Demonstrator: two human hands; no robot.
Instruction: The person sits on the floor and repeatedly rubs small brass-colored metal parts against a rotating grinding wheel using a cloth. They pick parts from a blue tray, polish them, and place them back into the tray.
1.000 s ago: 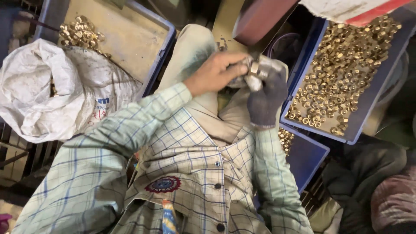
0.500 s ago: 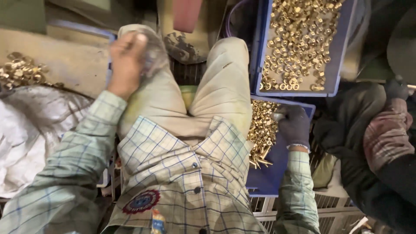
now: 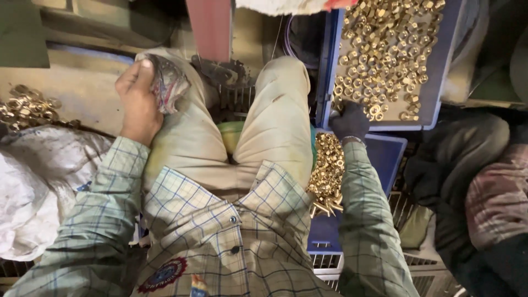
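Observation:
My bare left hand (image 3: 137, 99) rests on my left knee, its fingers closed around a crumpled grey and red cloth (image 3: 169, 82). My right hand (image 3: 348, 121) wears a dark glove. It reaches over the near rim of the far blue tray (image 3: 440, 77), with the fingertips down among the brass nuts (image 3: 385, 55) at the tray's near left corner. Its fingers are hidden from here. A second blue tray (image 3: 385, 159) lies beside my right thigh, with a heap of brass nuts and fittings (image 3: 325, 170) under my right forearm.
A white sack (image 3: 33, 187) lies at my left, with more brass parts (image 3: 27, 107) on a flat surface beyond it. A red upright bar (image 3: 209, 27) stands ahead between my knees. Another person's dark clothing (image 3: 473, 181) fills the right side.
A second ago both hands were together over my lap holding metal parts. Since then the left hand went to my left knee, and the right moved from the near tray to the far one.

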